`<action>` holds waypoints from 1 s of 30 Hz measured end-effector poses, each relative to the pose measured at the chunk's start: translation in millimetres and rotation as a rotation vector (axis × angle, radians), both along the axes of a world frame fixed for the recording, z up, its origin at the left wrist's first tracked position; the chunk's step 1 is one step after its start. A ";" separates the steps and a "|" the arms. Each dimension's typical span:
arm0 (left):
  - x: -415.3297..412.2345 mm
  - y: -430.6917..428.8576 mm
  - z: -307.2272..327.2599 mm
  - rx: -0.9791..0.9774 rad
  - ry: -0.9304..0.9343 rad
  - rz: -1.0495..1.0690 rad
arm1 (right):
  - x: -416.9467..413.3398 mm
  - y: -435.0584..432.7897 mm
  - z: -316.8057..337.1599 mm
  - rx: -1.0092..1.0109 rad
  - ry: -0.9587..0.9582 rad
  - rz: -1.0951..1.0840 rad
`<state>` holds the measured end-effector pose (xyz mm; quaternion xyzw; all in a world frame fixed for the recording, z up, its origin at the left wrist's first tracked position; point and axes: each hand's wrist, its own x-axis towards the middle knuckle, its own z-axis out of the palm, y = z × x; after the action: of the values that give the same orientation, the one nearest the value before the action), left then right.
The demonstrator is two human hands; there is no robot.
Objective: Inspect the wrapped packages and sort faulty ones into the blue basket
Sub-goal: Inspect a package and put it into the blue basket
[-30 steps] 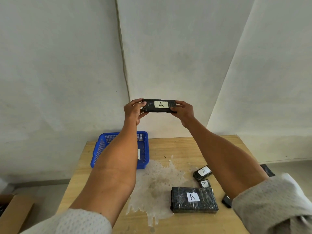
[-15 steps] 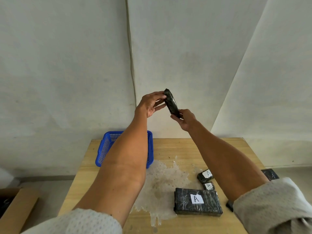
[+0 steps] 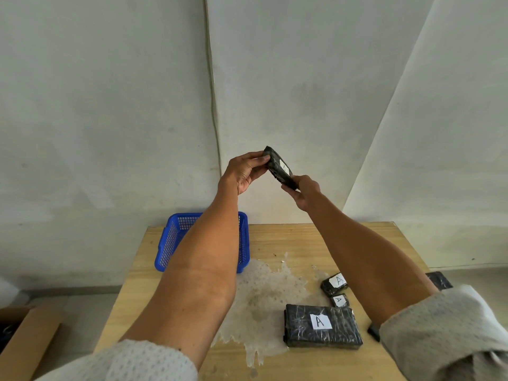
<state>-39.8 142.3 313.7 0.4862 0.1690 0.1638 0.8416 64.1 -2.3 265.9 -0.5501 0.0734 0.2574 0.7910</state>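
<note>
Both hands hold a small black wrapped package (image 3: 279,168) with a white label up in front of the wall, tilted on a diagonal. My left hand (image 3: 243,173) pinches its upper end and my right hand (image 3: 303,191) grips its lower end. The blue basket (image 3: 176,237) stands at the table's far left, partly hidden by my left forearm. On the table at the right lie a large black package marked A (image 3: 321,325), two small ones marked A (image 3: 334,283) (image 3: 340,300), and another dark package (image 3: 439,280) mostly hidden behind my right arm.
The wooden table (image 3: 288,240) carries a crinkled patch of clear film (image 3: 269,292) in its middle. A cardboard box (image 3: 30,334) sits on the floor at the lower left. White walls stand close behind the table.
The held package went from level, label facing me, to a steep diagonal with its edge toward me. Since half a second ago it has barely moved.
</note>
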 end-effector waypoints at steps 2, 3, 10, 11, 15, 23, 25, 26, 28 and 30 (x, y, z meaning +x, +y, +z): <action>-0.1 -0.4 -3.5 -0.017 -0.002 0.018 | 0.2 -1.3 1.2 -0.015 -0.011 -0.025; 0.1 0.1 -4.9 -0.031 -0.004 0.032 | -0.3 -2.2 2.5 -0.015 -0.014 -0.036; -0.6 -0.3 -13.0 -0.058 -0.014 0.136 | 2.3 -5.2 9.0 -0.008 -0.040 -0.091; 0.1 0.3 -14.9 -0.055 -0.008 0.154 | 2.3 -5.6 9.4 0.005 -0.044 -0.097; 7.4 6.7 -27.3 0.018 0.160 0.394 | -0.4 -4.4 11.3 0.026 -0.150 -0.123; -1.3 0.7 -45.8 -0.139 0.357 0.280 | -17.3 -0.3 41.1 0.026 -0.379 0.045; -4.1 -1.2 -48.7 -0.210 0.311 0.287 | -22.0 -1.3 49.5 0.014 -0.443 0.161; -4.9 -2.3 -49.8 -0.242 0.283 0.299 | -23.6 -0.9 52.7 0.030 -0.445 0.218; -5.1 -5.3 -50.7 -0.281 0.252 0.300 | -26.5 0.1 57.4 0.044 -0.436 0.308; -4.5 -7.6 -50.4 -0.287 0.243 0.290 | -27.7 2.5 58.4 0.031 -0.447 0.341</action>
<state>-44.3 134.7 263.3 0.3484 0.3585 0.1975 0.8433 36.4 0.1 324.3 -0.5856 -0.2004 0.2600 0.7412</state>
